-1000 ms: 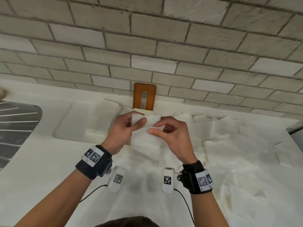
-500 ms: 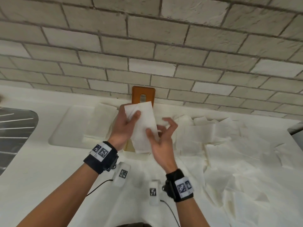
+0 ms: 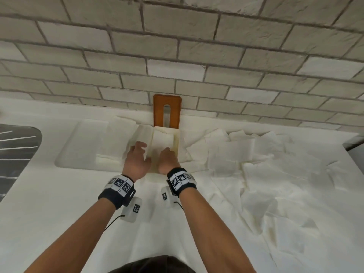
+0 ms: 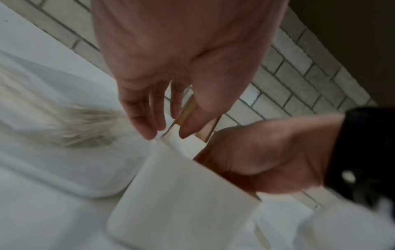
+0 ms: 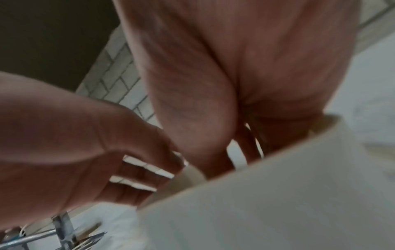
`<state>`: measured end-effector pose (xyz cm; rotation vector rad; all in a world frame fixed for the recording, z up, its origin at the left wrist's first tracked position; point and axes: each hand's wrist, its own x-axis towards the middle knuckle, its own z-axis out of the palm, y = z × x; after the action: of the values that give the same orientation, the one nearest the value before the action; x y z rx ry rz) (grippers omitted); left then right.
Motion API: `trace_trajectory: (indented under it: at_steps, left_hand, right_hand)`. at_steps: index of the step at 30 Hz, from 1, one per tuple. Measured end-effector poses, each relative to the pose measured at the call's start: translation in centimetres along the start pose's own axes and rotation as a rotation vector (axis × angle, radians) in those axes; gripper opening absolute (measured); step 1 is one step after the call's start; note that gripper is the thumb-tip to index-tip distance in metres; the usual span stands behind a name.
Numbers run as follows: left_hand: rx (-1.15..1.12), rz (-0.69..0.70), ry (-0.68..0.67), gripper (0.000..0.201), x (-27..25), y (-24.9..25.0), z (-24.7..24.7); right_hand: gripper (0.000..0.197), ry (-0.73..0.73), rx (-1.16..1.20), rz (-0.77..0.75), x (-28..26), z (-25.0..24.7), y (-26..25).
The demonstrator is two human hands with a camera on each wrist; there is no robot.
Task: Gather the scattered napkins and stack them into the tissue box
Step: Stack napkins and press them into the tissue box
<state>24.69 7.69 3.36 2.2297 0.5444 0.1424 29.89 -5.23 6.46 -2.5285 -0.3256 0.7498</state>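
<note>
White counter (image 3: 49, 203): both hands' loosely spread fingers (image 3: 140, 146) over tissue box (image 3: 175, 138) napkin (image 3: 162, 142).

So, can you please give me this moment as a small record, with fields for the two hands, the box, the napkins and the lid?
left hand: fingers straight, at the left wall of the tissue box, holding nothing
right hand: reaching down into the box onto the napkin inside; fingers hidden
box: open, cream, on the white counter
orange lid: upright against the brick wall
loose napkins: many scattered to the right, a few left of the box
</note>
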Motion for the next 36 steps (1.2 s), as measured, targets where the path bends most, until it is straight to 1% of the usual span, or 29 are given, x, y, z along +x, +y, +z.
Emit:
trace_trajectory:
  at_steps: [2,3,4,6,7,8,9,10,11,12,13,14,16,17,18,19,21,22,23,24,26,28,29,30,32,33,34,35,36]
  left_hand:
    - [0.002,0.062,0.02,0.04,-0.7,-0.6,0.4]
    - [0.0,0.088,0.042,0.04,-1.0,-0.7,0.4]
    - [-0.006,0.101,0.067,0.04,-1.3,-0.7,0.3]
    - [-0.028,0.105,0.115,0.04,-2.1,-0.4,0.0]
    - [-0.04,0.115,0.144,0.041,-2.8,-0.2,-0.1]
    - [-0.047,0.145,0.177,0.04,-3.6,0.1,-0.3]
    - [-0.049,0.196,0.205,0.038,-4.4,0.6,-0.3]
    - [-0.049,0.26,0.219,0.034,-5.2,1.2,-0.3]
    - [-0.044,0.33,0.21,0.03,-5.9,1.9,-0.1]
    - [-0.031,0.398,0.175,0.026,-6.4,2.6,0.3]
    - [-0.014,0.459,0.107,0.022,-6.9,3.2,0.9]
    - [0.012,0.51,0.014,0.018,-7.3,3.7,1.7]
    - [0.105,0.564,-0.184,0.012,-8.0,4.2,3.3]
    - [0.155,0.562,-0.259,0.01,-8.4,4.1,4.2]
    - [0.194,0.551,-0.304,0.013,-8.8,3.9,5.0]
    - [0.217,0.536,-0.322,0.023,-9.2,3.5,5.7]
    - [0.191,0.47,-0.315,0.047,-10.1,3.1,6.3]
    - [0.157,0.411,-0.303,0.054,-10.6,3.3,6.3]
    - [0.12,0.344,-0.304,0.056,-11.0,3.6,6.1]
    - [0.077,0.279,-0.34,0.056,-11.3,4.0,5.8]
    - [-0.106,0.176,-0.478,0.058,-11.6,5.1,5.3]
    - [-0.424,0.095,-0.563,0.055,-11.7,6.3,4.9]
    - [-0.562,0.046,-0.56,0.052,-11.6,6.8,4.8]
    - [-0.662,0.003,-0.522,0.047,-11.4,7.4,4.6]
    - [-0.754,-0.042,-0.385,0.032,-10.9,8.0,4.1]
    - [-0.771,-0.055,-0.306,0.029,-10.7,8.1,3.8]
    - [-0.776,-0.065,-0.239,0.032,-10.5,7.9,3.3]
    - [-0.776,-0.073,-0.182,0.037,-10.4,7.6,2.7]
    - [-0.771,-0.081,-0.133,0.043,-10.3,7.3,2.0]
  right_hand:
    - [0.068,-0.017,-0.041,-0.023,-0.5,-0.4,-0.1]
    - [0.066,0.017,0.002,-0.032,-0.9,-1.1,0.2]
    - [0.058,0.094,0.06,-0.044,-1.2,-1.9,1.0]
    - [0.034,0.306,0.155,-0.057,-1.9,-3.6,3.5]
    - [0.027,0.376,0.151,-0.062,-2.3,-4.5,5.2]
    - [0.025,0.383,0.102,-0.07,-2.3,-5.1,7.2]
    - [0.027,0.308,0.026,-0.086,-2.3,-5.5,9.1]
    - [0.034,0.166,-0.066,-0.106,-2.3,-5.4,10.9]
    - [0.045,0.013,-0.161,-0.118,-2.2,-5.0,12.5]
    - [0.056,-0.099,-0.26,-0.124,-2.1,-4.4,13.9]
    - [0.064,-0.146,-0.34,-0.139,-2.1,-3.7,15.0]
    - [0.066,-0.135,-0.388,-0.163,-2.1,-3.0,15.8]
    - [0.055,-0.054,-0.425,-0.226,-2.5,-2.5,17.2]
    - [0.045,-0.017,-0.412,-0.253,-3.0,-2.6,17.7]
    - [0.036,0.027,-0.374,-0.274,-3.6,-2.8,18.3]
    - [0.03,0.063,-0.311,-0.291,-4.4,-3.2,18.9]
    - [0.031,0.136,-0.115,-0.315,-6.5,-4.4,20.0]
    - [0.031,0.17,0.019,-0.327,-7.6,-4.9,20.4]
    - [0.031,0.195,0.154,-0.331,-9.1,-5.6,20.2]
    - [0.033,0.214,0.265,-0.325,-10.4,-6.2,19.9]
    - [0.038,0.201,0.418,-0.294,-12.4,-6.9,18.9]
    - [0.037,0.131,0.537,-0.312,-13.2,-6.7,17.6]
    - [0.04,0.1,0.576,-0.346,-13.3,-6.2,16.9]
    - [0.042,0.077,0.604,-0.374,-13.4,-5.8,16.3]
    - [0.045,0.031,0.741,-0.398,-13.4,-5.0,14.9]
    - [0.046,-0.005,0.863,-0.373,-13.4,-4.8,14.2]
    - [0.044,-0.028,0.979,-0.33,-13.0,-4.6,13.8]
    - [0.039,-0.016,1.069,-0.277,-12.4,-4.3,13.6]
    - [0.031,0.051,1.095,-0.204,-11.3,-3.7,13.6]
